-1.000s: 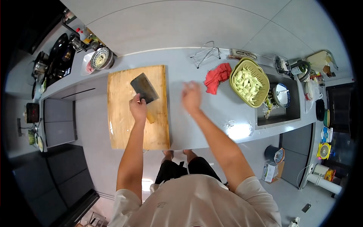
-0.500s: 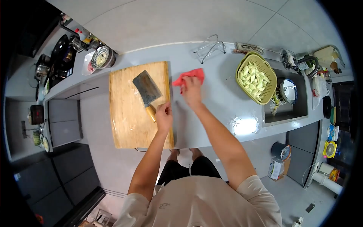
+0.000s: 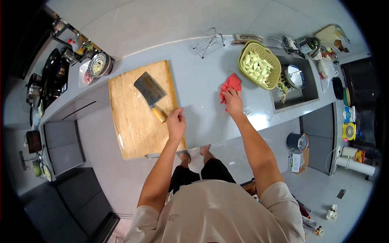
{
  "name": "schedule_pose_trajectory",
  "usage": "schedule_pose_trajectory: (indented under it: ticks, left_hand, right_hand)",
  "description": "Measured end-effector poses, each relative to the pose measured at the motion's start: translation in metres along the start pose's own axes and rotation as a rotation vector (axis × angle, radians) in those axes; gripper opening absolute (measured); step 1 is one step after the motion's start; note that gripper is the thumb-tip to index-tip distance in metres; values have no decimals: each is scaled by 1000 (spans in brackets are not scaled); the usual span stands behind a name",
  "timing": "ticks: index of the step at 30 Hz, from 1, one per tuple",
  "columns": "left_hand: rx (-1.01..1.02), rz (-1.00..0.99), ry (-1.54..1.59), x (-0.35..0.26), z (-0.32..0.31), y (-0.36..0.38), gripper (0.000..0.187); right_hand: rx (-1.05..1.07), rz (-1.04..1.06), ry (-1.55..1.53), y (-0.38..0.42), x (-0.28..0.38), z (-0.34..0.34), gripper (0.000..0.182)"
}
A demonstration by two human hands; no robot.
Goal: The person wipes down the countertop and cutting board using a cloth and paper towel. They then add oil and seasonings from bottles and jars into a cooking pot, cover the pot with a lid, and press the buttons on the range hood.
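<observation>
My right hand [image 3: 234, 102] presses a crumpled red cloth [image 3: 231, 84] against the grey countertop [image 3: 198, 89], its fingers closed on the cloth. Over the right edge of a thick wooden cutting board [image 3: 135, 125] hovers my left hand [image 3: 176, 123], its fingers loosely bent and apart, with nothing visible in them. A cleaver [image 3: 152, 91] lies flat on the board, its wooden handle pointing toward my left hand but apart from it. Up and right of the cloth, a green plastic colander basket [image 3: 276, 69] holds pale green cut vegetable pieces [image 3: 256, 67].
The sink [image 3: 306, 95] at the right contains a bowl [image 3: 295, 77] and vegetable scraps [image 3: 284, 91]. A wire rack [image 3: 209, 41] stands near the wall. Bowls [image 3: 99, 65] sit at the counter's left, by the stove. Wet patches shine near the front edge [image 3: 259, 119].
My right hand has slid the red cloth to the right across the counter, closer to the basket. My left hand stays by the board's edge, its fingers a little more spread.
</observation>
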State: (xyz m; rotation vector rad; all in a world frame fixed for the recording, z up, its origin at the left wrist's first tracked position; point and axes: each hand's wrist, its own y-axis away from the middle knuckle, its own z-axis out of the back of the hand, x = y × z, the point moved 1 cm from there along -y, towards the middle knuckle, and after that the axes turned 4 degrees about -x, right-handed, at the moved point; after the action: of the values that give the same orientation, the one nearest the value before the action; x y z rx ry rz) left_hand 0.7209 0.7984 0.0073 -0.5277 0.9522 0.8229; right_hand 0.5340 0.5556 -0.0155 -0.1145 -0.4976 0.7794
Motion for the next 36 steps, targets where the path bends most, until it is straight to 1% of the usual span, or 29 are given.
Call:
schedule_pose_trajectory:
  ticks: [1,3,4,5,6,7,10,11,13,15,17,18,19,20,22,24,25,26,27,29,33,36]
  left_hand:
    - [7,-12,-3,-2,2,1,22]
    - [22,-25,-16,-2,4,5,23]
    - [13,-59,-34,1,4,8,23]
    - [6,-96,-50,6,2,9,24]
    - [-2,-139,-65,8,-1,7,24]
    - [-2,-132,-86,10,-3,7,25]
    - [75,-90,-78,8,-6,7,25]
    - [97,-95,-59,7,-9,10,26]
    - [168,-61,-58,8,-20,18,25]
    - [212,-53,-45,1,-31,21,25]
    - [241,-53,-33,-10,-40,32,25]
    - [268,-54,-34,-13,-45,36,25]
    - [294,-56,-34,-16,-50,38,24]
    - [319,-58,-36,-20,-57,39,24]
    - [325,-46,-22,-23,-72,42,24]
    - [317,-55,-45,-25,-89,44,25]
    - [303,-70,-69,-26,-100,43,25]
    - [288,-81,-93,-29,-111,43,25]
    - [276,-65,-139,-36,-121,41,27]
    - [277,-69,-133,-48,-143,35,26]
    - [280,-19,-101,-94,-196,18,25]
    - [400,439,263,-147,-244,-2,34]
  right_hand:
    - [-55,27,-32,3,10,1,39]
    - [-68,97,-68,16,55,-13,41]
    - [1,103,-43,26,92,-16,43]
    - [37,192,3,33,124,-20,44]
    - [75,253,-26,40,147,-29,44]
    - [60,258,-9,50,161,-40,46]
    - [-1,203,-47,70,134,-46,48]
    - [-12,235,1,75,110,-36,50]
    - [-30,166,49,80,59,-10,56]
    - [22,88,78,82,19,30,61]
    - [22,78,137,80,-27,49,63]
    - [23,73,165,79,-34,59,64]
    - [11,49,164,79,-37,65,55]
    - [-15,69,172,82,-34,64,50]
    - [-60,109,180,91,1,52,40]
    - [97,34,85,101,60,63,28]
    - [45,39,78,108,74,54,27]
    - [-4,46,69,112,74,48,26]
    - [5,44,64,112,57,42,27]
    - [24,46,43,111,22,27,30]
    - [24,-61,54,84,-70,65,36]
    - [-8,-83,102,67,-157,85,37]
